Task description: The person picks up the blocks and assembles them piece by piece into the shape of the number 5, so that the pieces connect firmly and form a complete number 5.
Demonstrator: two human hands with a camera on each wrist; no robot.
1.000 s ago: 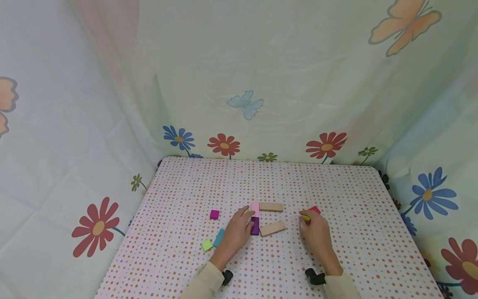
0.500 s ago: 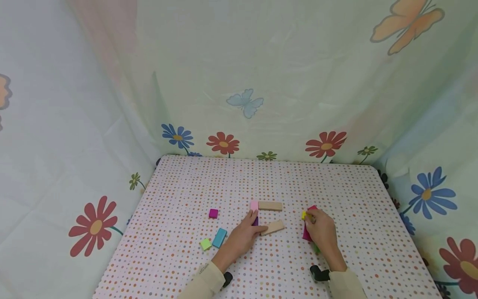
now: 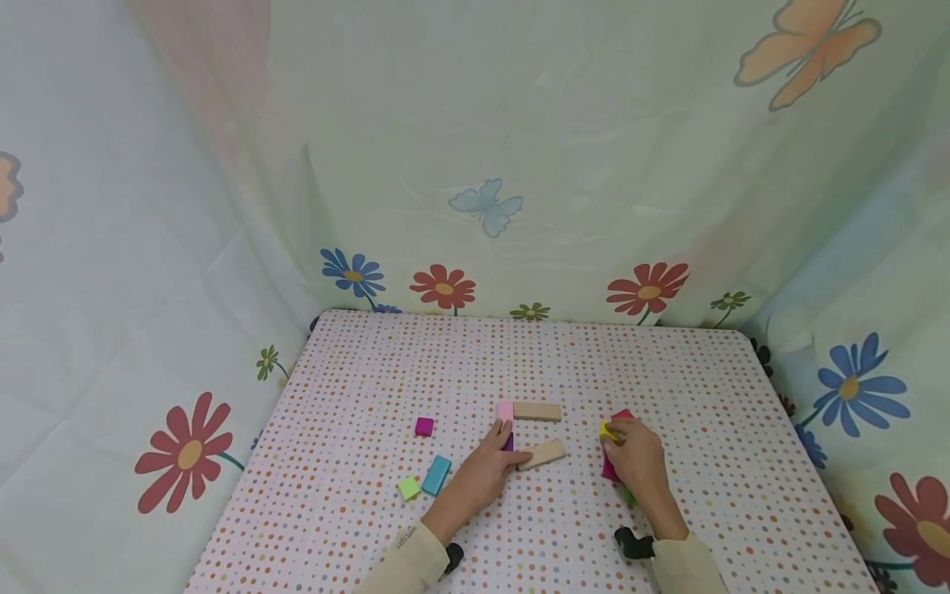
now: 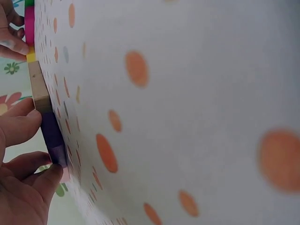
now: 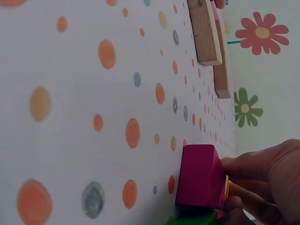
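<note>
My left hand (image 3: pixel 478 477) pinches the purple block (image 4: pixel 51 129) between thumb and fingers. Its thumb tip lies right at the end of the nearer wooden block (image 3: pixel 547 453). Beyond the purple block, in line with it, lies a pink block (image 3: pixel 506 409), with a second wooden block (image 3: pixel 538 412) extending right from it. Over on the right, my right hand (image 3: pixel 640 455) pinches a small yellow block (image 3: pixel 606 430). Close under that hand are a magenta block (image 5: pixel 199 176), a green block (image 5: pixel 194 219) and a red block (image 3: pixel 622 413), partly covered by the fingers.
Left of my left hand lie a blue block (image 3: pixel 436 475), a lime green block (image 3: pixel 409 487) and a small magenta block (image 3: pixel 424 426). The dotted table (image 3: pixel 371 355) backs onto a hanging curtain (image 3: pixel 564 148) with printed flowers; curtains also flank both sides.
My left hand has come down onto the purple block, its thumb reaching right to the wooden block. My right hand has shifted slightly right with the yellow block, exposing more of the magenta and green blocks.
</note>
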